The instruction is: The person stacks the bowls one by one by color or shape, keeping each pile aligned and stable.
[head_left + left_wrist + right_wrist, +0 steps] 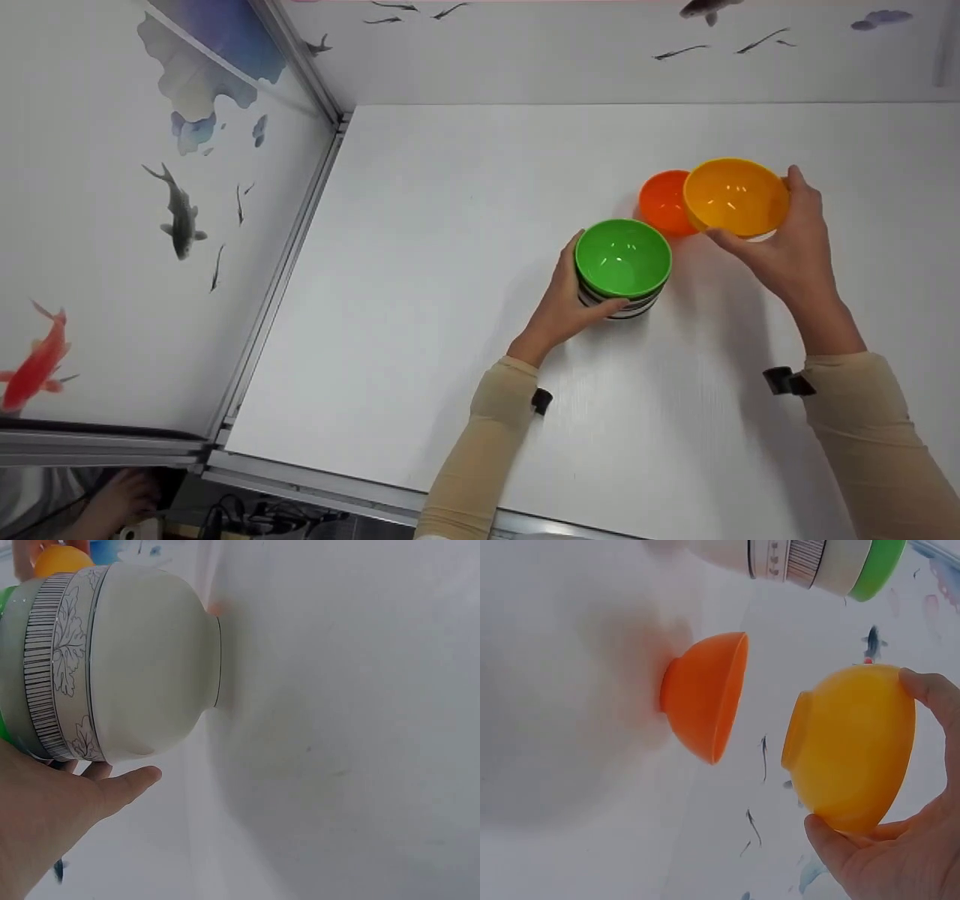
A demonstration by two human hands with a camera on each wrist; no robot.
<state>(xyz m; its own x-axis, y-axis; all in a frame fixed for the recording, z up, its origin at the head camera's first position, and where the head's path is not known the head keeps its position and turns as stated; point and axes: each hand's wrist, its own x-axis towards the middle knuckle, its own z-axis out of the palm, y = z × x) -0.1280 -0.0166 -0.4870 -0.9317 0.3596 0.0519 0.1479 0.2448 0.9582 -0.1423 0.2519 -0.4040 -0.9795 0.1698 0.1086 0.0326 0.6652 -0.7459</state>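
Observation:
My left hand grips the side of a stack of bowls, thumb at the front and fingers round the left. A green bowl tops the stack. Below it, a white bowl shows black lines and a leaf pattern; its foot is at the table surface. My right hand pinches a yellow bowl by its rim, thumb near and fingers on the far right. The yellow bowl is raised off the table, clear of the orange bowl in the right wrist view. That smaller orange bowl stands upright on the table.
The white table has a metal-framed front edge. Panels printed with fish stand at the left and back. At the lower left, beyond the table, are another person's hand and dark cables.

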